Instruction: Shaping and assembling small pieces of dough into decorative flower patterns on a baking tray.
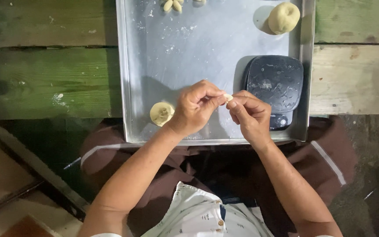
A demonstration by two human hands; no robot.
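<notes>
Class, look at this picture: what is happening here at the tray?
A seated person pinches a small piece of dough between the left hand and right hand above a metal tray. On the tray lie a dented dough disc, a black kitchen scale and a larger dough ball.

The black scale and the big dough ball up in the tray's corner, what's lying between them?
Nothing lies there. In the head view, only bare, flour-dusted tray shows between the black scale and the dough ball.
</notes>
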